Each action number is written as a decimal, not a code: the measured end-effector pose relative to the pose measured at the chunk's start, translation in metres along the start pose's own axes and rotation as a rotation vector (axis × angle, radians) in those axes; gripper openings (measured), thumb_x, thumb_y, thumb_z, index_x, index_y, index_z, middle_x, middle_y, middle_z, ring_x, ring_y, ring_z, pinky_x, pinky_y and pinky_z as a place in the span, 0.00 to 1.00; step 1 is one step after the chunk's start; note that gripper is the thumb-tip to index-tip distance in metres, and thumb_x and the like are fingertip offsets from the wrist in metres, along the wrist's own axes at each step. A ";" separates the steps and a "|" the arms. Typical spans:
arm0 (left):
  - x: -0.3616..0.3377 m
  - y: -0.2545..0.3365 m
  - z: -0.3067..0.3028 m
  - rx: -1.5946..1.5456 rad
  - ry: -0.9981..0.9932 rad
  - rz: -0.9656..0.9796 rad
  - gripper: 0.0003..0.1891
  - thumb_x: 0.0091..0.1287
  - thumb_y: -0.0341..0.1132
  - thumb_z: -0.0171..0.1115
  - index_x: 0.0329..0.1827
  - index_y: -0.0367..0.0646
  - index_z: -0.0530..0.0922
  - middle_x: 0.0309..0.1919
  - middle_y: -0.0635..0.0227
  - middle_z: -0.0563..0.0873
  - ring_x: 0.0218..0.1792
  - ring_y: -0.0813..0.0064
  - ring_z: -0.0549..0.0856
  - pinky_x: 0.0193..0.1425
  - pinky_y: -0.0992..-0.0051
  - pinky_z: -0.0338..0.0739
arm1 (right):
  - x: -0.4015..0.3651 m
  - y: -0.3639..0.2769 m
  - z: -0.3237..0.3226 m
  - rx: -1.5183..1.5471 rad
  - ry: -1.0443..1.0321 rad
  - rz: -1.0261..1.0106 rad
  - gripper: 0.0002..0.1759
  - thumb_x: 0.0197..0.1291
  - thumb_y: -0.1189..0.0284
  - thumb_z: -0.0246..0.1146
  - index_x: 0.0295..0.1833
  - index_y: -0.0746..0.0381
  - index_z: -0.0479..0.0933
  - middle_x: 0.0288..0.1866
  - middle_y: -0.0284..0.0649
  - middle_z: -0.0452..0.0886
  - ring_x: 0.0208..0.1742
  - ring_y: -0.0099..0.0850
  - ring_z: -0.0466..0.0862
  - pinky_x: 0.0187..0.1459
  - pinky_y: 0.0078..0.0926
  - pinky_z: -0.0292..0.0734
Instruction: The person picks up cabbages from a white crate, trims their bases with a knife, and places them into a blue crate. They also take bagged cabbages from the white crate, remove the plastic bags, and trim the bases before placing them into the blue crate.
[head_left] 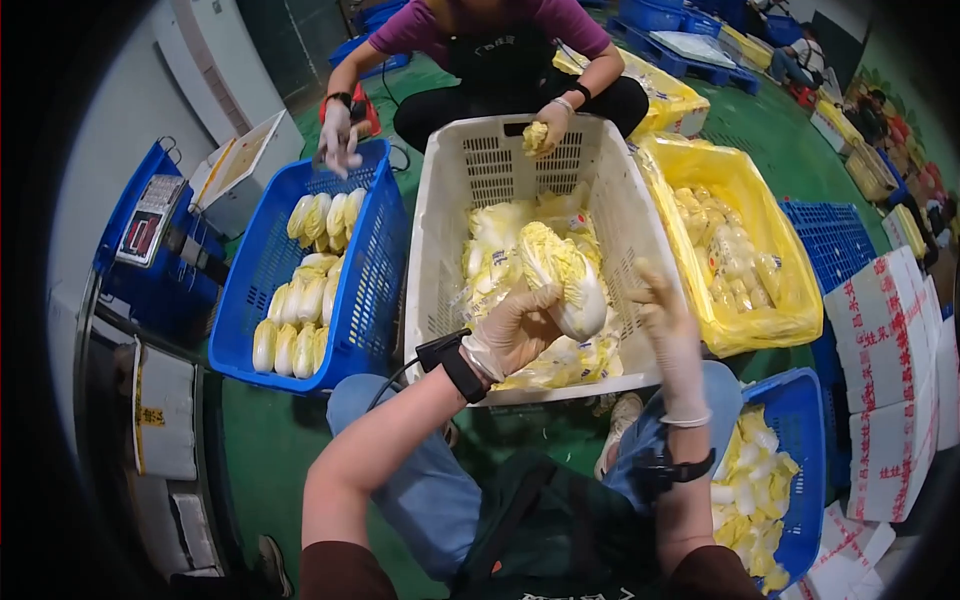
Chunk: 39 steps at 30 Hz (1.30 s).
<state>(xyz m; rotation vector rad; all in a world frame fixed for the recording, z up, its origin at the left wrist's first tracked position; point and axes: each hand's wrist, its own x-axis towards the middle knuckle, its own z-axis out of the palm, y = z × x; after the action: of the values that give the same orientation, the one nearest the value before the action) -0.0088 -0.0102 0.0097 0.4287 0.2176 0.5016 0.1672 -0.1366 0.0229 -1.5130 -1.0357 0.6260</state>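
A pale yellow-green cabbage [562, 278] is held over the white crate [640, 205], its white base toward me. My left hand [520, 330], in a thin glove, grips it from the left and below. To the right of the cabbage, apart from it, my right hand [665, 320] is raised over the crate's right edge, its fingers spread and blurred by motion. Under the cabbage, more cabbages and leaves [490, 260] lie in the crate, partly hidden by my left hand.
Left stands a blue basket [225, 290] with rows of cabbages; right, a yellow-lined crate [790, 310] of bagged produce. Lower right, a blue basket [810, 470] holds loose leaves. Opposite, a co-worker [500, 50] reaches over the baskets with both hands. Printed cartons [890, 350] stand far right.
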 end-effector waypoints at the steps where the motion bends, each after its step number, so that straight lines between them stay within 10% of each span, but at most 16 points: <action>1: 0.001 -0.003 -0.001 0.045 0.011 0.017 0.29 0.65 0.31 0.63 0.68 0.42 0.62 0.60 0.62 0.75 0.62 0.66 0.75 0.68 0.61 0.71 | -0.002 0.007 0.015 -0.172 -0.009 -0.073 0.40 0.61 0.49 0.62 0.68 0.66 0.66 0.51 0.45 0.80 0.58 0.37 0.76 0.61 0.34 0.68; 9: 0.007 -0.013 0.003 0.165 0.070 0.039 0.29 0.64 0.36 0.66 0.66 0.43 0.65 0.60 0.65 0.75 0.61 0.70 0.76 0.67 0.63 0.72 | -0.011 0.030 0.058 -0.204 0.147 -0.245 0.32 0.65 0.56 0.61 0.65 0.67 0.67 0.53 0.55 0.77 0.56 0.46 0.78 0.56 0.37 0.71; 15: 0.003 -0.016 -0.001 -0.048 0.029 0.008 0.33 0.65 0.41 0.64 0.69 0.41 0.60 0.65 0.58 0.70 0.66 0.57 0.71 0.71 0.52 0.66 | -0.005 0.039 0.063 0.309 0.295 -0.030 0.30 0.66 0.51 0.59 0.64 0.62 0.69 0.50 0.43 0.79 0.47 0.36 0.79 0.49 0.30 0.74; 17: 0.004 -0.010 -0.001 -0.206 -0.020 -0.020 0.34 0.65 0.42 0.63 0.70 0.41 0.58 0.66 0.55 0.69 0.67 0.54 0.70 0.71 0.50 0.64 | -0.006 0.013 0.049 0.892 0.389 0.478 0.36 0.61 0.41 0.59 0.63 0.58 0.70 0.49 0.36 0.78 0.44 0.28 0.78 0.42 0.21 0.73; 23: 0.010 0.001 -0.016 -0.489 -0.102 -0.063 0.43 0.65 0.65 0.50 0.75 0.48 0.52 0.72 0.48 0.60 0.71 0.41 0.61 0.72 0.39 0.57 | 0.007 -0.003 0.011 0.843 0.441 0.604 0.37 0.57 0.35 0.57 0.55 0.57 0.72 0.33 0.33 0.78 0.19 0.16 0.63 0.18 0.13 0.56; 27: 0.011 0.003 -0.008 -0.395 0.040 0.050 0.42 0.63 0.57 0.62 0.74 0.48 0.54 0.70 0.51 0.62 0.68 0.40 0.64 0.72 0.40 0.58 | -0.004 -0.029 -0.067 1.686 -0.812 -0.778 0.30 0.72 0.50 0.46 0.75 0.49 0.59 0.41 0.37 0.80 0.12 0.12 0.59 0.12 0.14 0.49; 30: 0.014 0.002 -0.008 -0.369 0.000 0.064 0.41 0.61 0.50 0.67 0.72 0.47 0.55 0.68 0.53 0.64 0.67 0.42 0.66 0.72 0.40 0.59 | -0.003 -0.031 -0.090 1.712 -0.698 -0.821 0.28 0.74 0.53 0.42 0.73 0.52 0.63 0.35 0.31 0.79 0.12 0.12 0.57 0.12 0.13 0.48; 34: 0.017 -0.001 -0.005 -0.301 0.049 0.040 0.38 0.63 0.47 0.66 0.71 0.45 0.56 0.65 0.54 0.67 0.66 0.46 0.67 0.71 0.40 0.60 | -0.003 -0.013 -0.048 1.077 0.173 0.181 0.30 0.71 0.53 0.50 0.69 0.62 0.67 0.25 0.23 0.66 0.13 0.13 0.53 0.15 0.14 0.45; 39: 0.017 -0.010 -0.009 -0.267 0.043 0.004 0.33 0.64 0.41 0.65 0.67 0.39 0.61 0.63 0.56 0.70 0.65 0.55 0.71 0.71 0.49 0.66 | -0.008 -0.002 0.025 0.072 0.128 -0.217 0.25 0.70 0.65 0.54 0.70 0.61 0.67 0.25 0.28 0.70 0.25 0.18 0.69 0.35 0.16 0.70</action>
<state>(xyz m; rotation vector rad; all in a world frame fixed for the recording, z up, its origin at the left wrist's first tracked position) 0.0071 -0.0061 -0.0047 0.1584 0.1877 0.5358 0.1421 -0.1315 0.0179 -1.3382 -1.0496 0.4046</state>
